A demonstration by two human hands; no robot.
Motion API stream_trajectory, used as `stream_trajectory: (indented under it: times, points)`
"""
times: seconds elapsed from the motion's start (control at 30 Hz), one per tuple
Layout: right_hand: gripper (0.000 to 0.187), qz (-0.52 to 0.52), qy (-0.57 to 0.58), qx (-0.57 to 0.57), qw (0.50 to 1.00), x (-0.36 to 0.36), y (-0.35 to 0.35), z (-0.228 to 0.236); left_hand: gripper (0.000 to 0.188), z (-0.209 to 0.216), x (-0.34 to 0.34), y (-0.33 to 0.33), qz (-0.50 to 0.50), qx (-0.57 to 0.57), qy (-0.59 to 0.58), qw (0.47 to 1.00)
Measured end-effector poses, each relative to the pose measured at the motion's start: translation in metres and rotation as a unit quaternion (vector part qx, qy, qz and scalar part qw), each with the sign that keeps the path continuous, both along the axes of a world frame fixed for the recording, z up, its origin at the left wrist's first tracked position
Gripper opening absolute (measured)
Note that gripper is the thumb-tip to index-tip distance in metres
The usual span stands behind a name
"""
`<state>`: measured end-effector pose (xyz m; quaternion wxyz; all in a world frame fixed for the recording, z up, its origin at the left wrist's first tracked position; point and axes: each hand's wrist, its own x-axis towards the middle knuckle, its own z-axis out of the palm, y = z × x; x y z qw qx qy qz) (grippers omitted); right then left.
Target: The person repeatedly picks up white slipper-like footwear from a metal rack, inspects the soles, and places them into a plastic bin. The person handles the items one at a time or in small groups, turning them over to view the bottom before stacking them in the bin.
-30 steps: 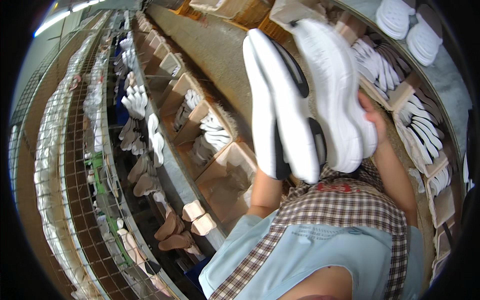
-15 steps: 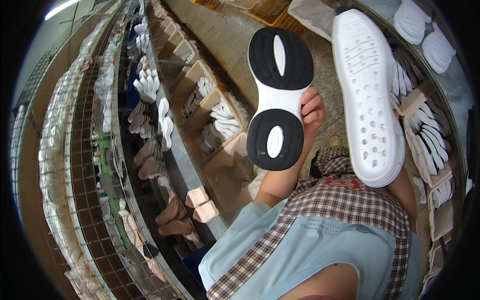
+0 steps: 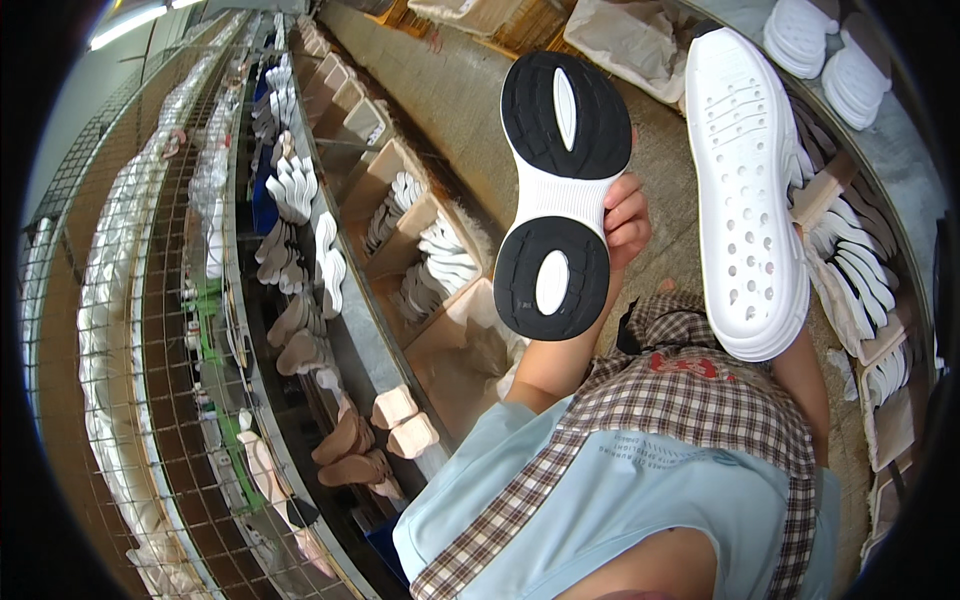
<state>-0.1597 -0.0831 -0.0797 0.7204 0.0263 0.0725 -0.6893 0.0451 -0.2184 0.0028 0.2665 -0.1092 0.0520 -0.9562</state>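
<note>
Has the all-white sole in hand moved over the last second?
Yes: the white sole has shifted right, nearer in view to the stacked soles at upper right, with its holed face now showing.

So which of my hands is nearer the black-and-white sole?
Left: your left hand holds the black-and-white sole by its right edge. Your right hand is farther right, hidden behind the white perforated sole.

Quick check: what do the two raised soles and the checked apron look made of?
Black-and-white sole: probably matte rubber on the black, grooved patches; the ribbed white middle looks like foam.
White dimpled sole: likely satin moulded foam, given its clean round dimples; soft plastic is possible.
Checked apron: matte woven cloth, judging by its soft folds; fibre unclear.
</note>
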Motion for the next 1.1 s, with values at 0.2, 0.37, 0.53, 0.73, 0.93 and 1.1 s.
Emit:
stream_trajectory:
  times: [0.2, 0.37, 0.53, 0.73, 0.93, 1.1]
  points:
    - [0.067, -0.054, 0.107, 0.024, 0.992, -0.014, 0.002, -0.008, 0.062, 0.006, -0.014, -0.008, 0.045, -0.31, -0.422, 0.851]
    - [0.077, -0.097, 0.018, 0.019, 0.995, -0.017, 0.023, -0.001, 0.068, 0.023, -0.063, -0.022, -0.047, -0.521, -0.514, 0.679]
    - [0.078, -0.109, 0.106, 0.038, 0.988, -0.034, 0.048, -0.002, 0.067, 0.037, -0.108, -0.007, -0.094, -0.505, -0.507, 0.692]
    - [0.079, -0.158, 0.267, 0.027, 0.95, -0.062, 0.092, -0.013, 0.052, -0.007, -0.137, 0.024, -0.08, -0.533, -0.46, 0.706]
    - [0.074, -0.213, 0.287, 0.075, 0.931, -0.053, 0.119, -0.022, 0.069, -0.103, -0.161, 0.052, 0.043, -0.392, -0.506, 0.767]
    - [0.064, -0.21, 0.449, 0.177, 0.85, -0.057, 0.126, -0.031, 0.071, -0.143, -0.168, 0.065, -0.155, -0.315, -0.421, 0.837]
